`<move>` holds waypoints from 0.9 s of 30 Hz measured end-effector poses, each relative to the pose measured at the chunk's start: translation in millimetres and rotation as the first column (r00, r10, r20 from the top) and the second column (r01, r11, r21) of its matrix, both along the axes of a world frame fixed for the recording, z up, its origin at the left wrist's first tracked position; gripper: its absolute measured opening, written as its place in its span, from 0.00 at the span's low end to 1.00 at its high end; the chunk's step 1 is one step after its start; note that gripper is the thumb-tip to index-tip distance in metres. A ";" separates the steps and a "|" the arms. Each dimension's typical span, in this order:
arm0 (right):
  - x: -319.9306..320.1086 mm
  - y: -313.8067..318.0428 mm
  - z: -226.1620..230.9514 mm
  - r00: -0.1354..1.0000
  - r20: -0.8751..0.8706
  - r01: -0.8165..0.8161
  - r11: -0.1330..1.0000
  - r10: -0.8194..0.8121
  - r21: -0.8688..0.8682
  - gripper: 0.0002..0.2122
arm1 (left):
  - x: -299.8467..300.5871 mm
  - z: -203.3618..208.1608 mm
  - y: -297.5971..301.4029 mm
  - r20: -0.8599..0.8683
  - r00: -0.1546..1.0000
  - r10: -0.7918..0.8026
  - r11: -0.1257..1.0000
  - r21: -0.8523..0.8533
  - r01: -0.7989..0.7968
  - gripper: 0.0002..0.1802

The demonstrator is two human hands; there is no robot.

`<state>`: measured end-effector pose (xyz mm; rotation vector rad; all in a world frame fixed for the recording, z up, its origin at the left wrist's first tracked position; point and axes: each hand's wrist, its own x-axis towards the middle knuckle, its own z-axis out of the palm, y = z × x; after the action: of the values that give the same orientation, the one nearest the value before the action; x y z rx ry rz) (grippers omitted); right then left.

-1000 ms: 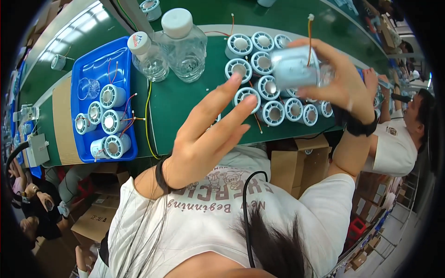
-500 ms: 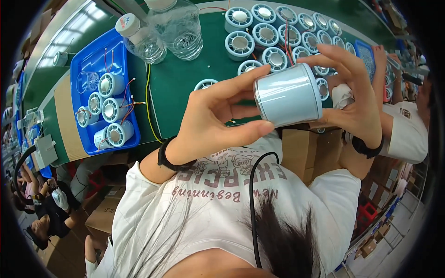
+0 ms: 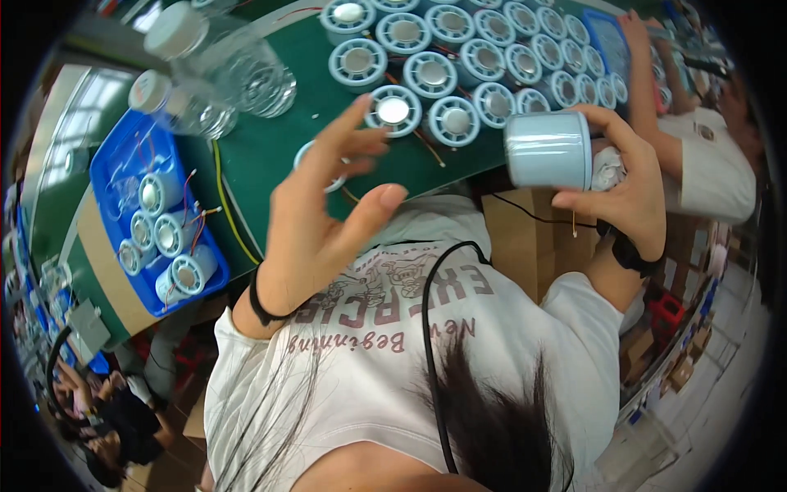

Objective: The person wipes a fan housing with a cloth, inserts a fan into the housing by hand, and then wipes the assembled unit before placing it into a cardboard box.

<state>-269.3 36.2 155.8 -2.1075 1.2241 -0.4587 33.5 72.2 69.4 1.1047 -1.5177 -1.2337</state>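
My right hand (image 3: pixel 627 176) grips a light blue cylindrical housing (image 3: pixel 548 150) with a glossy side, its thumb below and fingers above. A thin wire with a small plug hangs beneath the housing. A crumpled white wad (image 3: pixel 608 169) shows by the right palm; I cannot tell if the hand holds it. My left hand (image 3: pixel 320 209) is off the housing, thumb and fingers spread, slightly blurred. Beyond it, several light blue round units (image 3: pixel 430 74) with slotted rims and silver discs stand in rows. One more unit (image 3: pixel 305 156) is partly hidden behind the left fingers.
A blue tray (image 3: pixel 220 283) on the left holds several similar units with wires. Two clear plastic bottles (image 3: pixel 266 90) stand behind it on the green table (image 3: pixel 270 152). A yellow wire (image 3: pixel 225 193) crosses there. Another person's arm (image 3: pixel 643 74) reaches in at right; a cardboard box (image 3: pixel 512 234) stands below.
My left hand has let go of the housing and moved left, away from it. The right hand keeps hold of the housing. The whole view has shifted.
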 end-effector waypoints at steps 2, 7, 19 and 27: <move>-43.4 32.0 -17.7 0.854 -0.116 0.515 0.856 -0.507 0.048 0.31 | 15.7 -6.3 -0.9 0.277 0.959 0.069 0.977 -0.214 -0.008 0.35; -168.5 128.4 -133.0 0.329 -0.316 0.937 0.349 -0.890 -0.006 0.26 | 40.6 -31.9 -2.5 0.732 0.664 0.152 0.961 -0.267 0.074 0.40; -252.8 129.0 -381.4 -0.045 -0.490 0.997 -0.006 -0.871 -0.081 0.29 | 47.0 -23.2 0.1 0.185 0.983 -0.013 0.990 0.142 -0.014 0.41; -259.3 148.3 -328.8 0.133 -0.584 0.978 0.202 -0.801 -0.054 0.31 | 6.5 8.1 -33.4 -0.384 0.913 -0.141 0.868 0.395 0.301 0.47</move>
<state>-528.6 184.5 -172.9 -0.8404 2.7052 -0.1136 40.0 38.7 77.5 0.9384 -1.1401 -1.9030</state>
